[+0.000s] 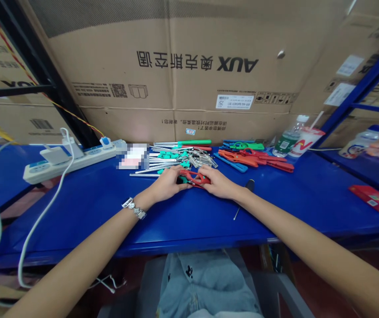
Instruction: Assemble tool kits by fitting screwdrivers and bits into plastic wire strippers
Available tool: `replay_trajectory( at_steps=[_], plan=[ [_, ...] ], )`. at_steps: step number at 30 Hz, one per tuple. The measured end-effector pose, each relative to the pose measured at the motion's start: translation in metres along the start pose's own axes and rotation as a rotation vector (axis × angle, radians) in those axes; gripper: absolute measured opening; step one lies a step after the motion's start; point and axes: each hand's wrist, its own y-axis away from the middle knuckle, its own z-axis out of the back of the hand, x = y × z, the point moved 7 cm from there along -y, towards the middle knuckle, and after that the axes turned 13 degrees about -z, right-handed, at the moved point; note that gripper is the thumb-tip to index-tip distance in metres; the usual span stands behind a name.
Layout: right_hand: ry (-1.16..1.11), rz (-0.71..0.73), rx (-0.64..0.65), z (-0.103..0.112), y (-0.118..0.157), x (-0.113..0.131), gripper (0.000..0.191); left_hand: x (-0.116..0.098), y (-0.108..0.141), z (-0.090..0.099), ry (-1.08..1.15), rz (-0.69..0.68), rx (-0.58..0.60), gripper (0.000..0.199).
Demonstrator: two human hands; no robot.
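My left hand (170, 183) and my right hand (216, 182) meet at the middle of the blue table, both closed on a red plastic part (194, 177) with a bit of green at its left end. Just behind them lies a pile of metal rods (159, 164) with green plastic pieces and clear parts. Red plastic parts (254, 158) are heaped to the right, with blue and green ones beside them. A screwdriver (249, 185) lies by my right forearm, partly hidden by it.
A white power strip (77, 163) with plugs and cables stands at the left. At the back right are a green-labelled bottle (285, 140) and a cup with a straw (305, 141). A red packet (375, 199) lies far right. Large cardboard (189, 92) rises behind the table (189, 225).
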Motion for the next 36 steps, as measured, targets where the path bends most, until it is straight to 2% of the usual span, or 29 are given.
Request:
replay_trajectory(
  at_steps=[6,11,16,19,24,26,29,32,36],
  plan=[
    [0.002,-0.002,-0.013,0.004,0.002,0.002,0.015,0.001,0.0,0.001,-0.015,-0.003,-0.026,0.022],
    [0.032,-0.063,0.001,0.007,0.0,-0.003,0.016,-0.005,0.0,0.002,-0.14,-0.033,0.038,0.023],
    [0.112,-0.111,-0.012,0.004,-0.003,-0.009,0.014,-0.014,0.0,0.005,-0.175,-0.071,0.043,0.028],
    [0.091,-0.114,-0.048,0.009,-0.004,-0.012,0.01,-0.019,0.001,0.003,-0.234,-0.117,0.107,0.026],
    [-0.034,-0.11,-0.208,0.031,-0.004,-0.009,0.03,-0.02,0.001,0.001,-0.321,-0.133,0.177,0.029],
    [-0.079,-0.142,-0.226,0.037,-0.003,-0.008,0.035,-0.02,0.001,0.001,-0.337,-0.127,0.176,0.029],
    [-0.171,-0.159,-0.131,0.037,-0.003,-0.005,0.041,-0.019,0.0,0.002,-0.312,-0.108,0.149,0.032],
    [-0.243,-0.167,-0.017,0.033,-0.003,-0.005,0.041,-0.017,0.0,0.003,-0.237,-0.066,0.104,0.044],
    [-0.257,-0.175,-0.003,0.035,-0.001,-0.006,0.037,-0.016,0.0,0.008,-0.161,-0.033,0.062,0.058]
  ],
)
